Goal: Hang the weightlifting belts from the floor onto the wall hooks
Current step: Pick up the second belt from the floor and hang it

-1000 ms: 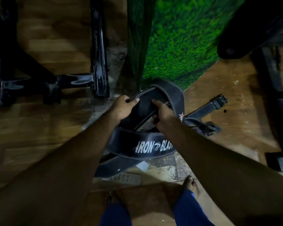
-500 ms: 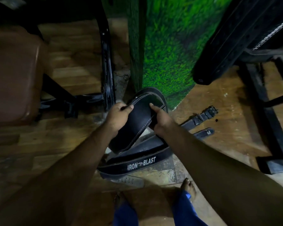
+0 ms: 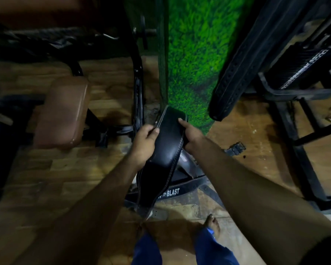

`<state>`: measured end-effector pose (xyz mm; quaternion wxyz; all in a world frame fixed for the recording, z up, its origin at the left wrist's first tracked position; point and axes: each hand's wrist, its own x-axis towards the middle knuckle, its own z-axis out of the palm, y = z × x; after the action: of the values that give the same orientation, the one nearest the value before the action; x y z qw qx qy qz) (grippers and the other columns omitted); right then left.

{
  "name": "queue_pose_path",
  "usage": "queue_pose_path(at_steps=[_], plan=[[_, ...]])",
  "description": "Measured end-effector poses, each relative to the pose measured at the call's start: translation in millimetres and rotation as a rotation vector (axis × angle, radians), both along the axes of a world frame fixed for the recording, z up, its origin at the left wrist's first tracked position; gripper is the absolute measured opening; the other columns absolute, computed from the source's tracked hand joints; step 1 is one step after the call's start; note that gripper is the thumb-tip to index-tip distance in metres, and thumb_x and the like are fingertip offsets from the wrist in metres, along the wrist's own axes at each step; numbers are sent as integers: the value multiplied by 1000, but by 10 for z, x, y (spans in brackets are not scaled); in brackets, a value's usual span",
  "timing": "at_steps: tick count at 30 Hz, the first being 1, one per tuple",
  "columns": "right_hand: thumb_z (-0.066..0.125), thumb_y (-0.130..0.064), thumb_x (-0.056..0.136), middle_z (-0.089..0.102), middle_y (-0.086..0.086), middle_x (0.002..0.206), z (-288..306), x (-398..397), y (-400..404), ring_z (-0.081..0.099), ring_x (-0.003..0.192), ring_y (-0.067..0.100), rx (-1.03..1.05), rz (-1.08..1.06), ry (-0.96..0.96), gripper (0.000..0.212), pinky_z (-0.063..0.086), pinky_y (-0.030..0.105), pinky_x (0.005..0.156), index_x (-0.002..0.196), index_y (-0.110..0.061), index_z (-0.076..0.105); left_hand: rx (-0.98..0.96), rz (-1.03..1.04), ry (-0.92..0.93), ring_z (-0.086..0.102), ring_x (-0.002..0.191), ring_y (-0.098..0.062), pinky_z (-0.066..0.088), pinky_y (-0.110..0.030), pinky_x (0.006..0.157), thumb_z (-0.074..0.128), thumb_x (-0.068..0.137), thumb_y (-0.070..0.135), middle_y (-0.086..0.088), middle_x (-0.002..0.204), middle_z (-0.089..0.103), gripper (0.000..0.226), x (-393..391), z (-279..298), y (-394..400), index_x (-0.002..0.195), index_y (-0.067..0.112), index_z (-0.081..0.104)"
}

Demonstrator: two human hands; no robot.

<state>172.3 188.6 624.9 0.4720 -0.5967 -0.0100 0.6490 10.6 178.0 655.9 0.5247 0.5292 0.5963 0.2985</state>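
Clamping the wide black belt (image 3: 167, 148) by its edges, the left hand (image 3: 143, 144) and right hand (image 3: 192, 135) held it above a second belt (image 3: 182, 191) on the floor (image 3: 46, 178), between the brown padded seat (image 3: 63, 113) and grass-print wall (image 3: 197, 60).

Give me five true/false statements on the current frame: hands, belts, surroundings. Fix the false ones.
1. Both hands grip the wide black belt. True: the left hand holds one edge, the right hand the other.
2. The belt lettered BLAST is lifted clear of the floor. False: it lies on the floor beneath the held belt.
3. A perforated black belt already hangs in front of the green grass-print wall. True.
4. The brown padded bench is to the person's right. False: it is on the left.
5. The person wears shoes. False: a bare foot shows below blue trousers.
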Motion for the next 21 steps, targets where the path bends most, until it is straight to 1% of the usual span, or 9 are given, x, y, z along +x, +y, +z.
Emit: queue_pose_path(at_steps=[3,6,8,10,13,15,17,19,21], plan=[[76,-19,88,77,19,102,432,49,-128,76,78,29,69,117,-58,36,62,36,62,113,6,71,-89,135,-152,65,84,-11,47,-31,83,59,99,17,-3,89,67,14,-43,271,-286,86,15,65],[80,-22,84,76,22,109,778,124,-274,74,93,32,147,241,-117,51,63,47,83,124,8,66,-194,229,-259,69,104,-24,53,-42,95,66,90,45,-8,110,75,29,28,663,-384,101,19,73],[80,-27,80,73,24,116,1004,184,-400,70,105,37,220,311,-127,61,55,56,99,128,8,63,-171,257,-322,70,89,-23,59,-31,79,58,100,33,-12,106,74,24,151,984,-427,108,14,70],[81,-36,76,73,24,117,1241,257,-528,69,109,39,283,363,-159,68,50,58,103,126,8,64,-103,262,-304,66,76,-15,56,-21,62,52,103,15,-11,100,70,22,300,1265,-485,119,5,63],[84,-41,72,75,26,109,1588,428,-644,73,100,40,373,362,-255,71,56,56,92,117,11,66,-28,209,-309,70,68,-6,56,-19,61,50,102,4,-6,93,70,16,476,1518,-673,110,6,64],[82,-30,81,74,28,109,1835,524,-667,73,93,39,411,297,-258,51,60,52,86,112,8,69,-10,161,-349,71,68,-2,57,-21,66,49,101,0,-1,89,71,19,557,1650,-830,98,13,63],[78,-19,87,73,29,109,2056,576,-712,72,90,36,456,293,-276,38,61,50,84,112,7,70,-12,130,-382,69,73,-5,57,-24,69,51,100,1,0,91,70,18,596,1731,-946,99,15,61],[74,-13,89,76,24,96,2251,617,-828,73,77,30,511,313,-303,22,62,43,78,102,5,71,-26,116,-380,64,75,-11,49,-28,64,56,100,10,1,93,68,11,588,1846,-1023,97,20,60],[70,-6,92,75,10,71,2406,629,-986,70,57,16,565,343,-325,11,58,26,59,82,-2,68,-21,135,-398,62,78,-12,46,-27,67,55,102,20,2,96,69,9,584,1992,-1028,94,20,60]])
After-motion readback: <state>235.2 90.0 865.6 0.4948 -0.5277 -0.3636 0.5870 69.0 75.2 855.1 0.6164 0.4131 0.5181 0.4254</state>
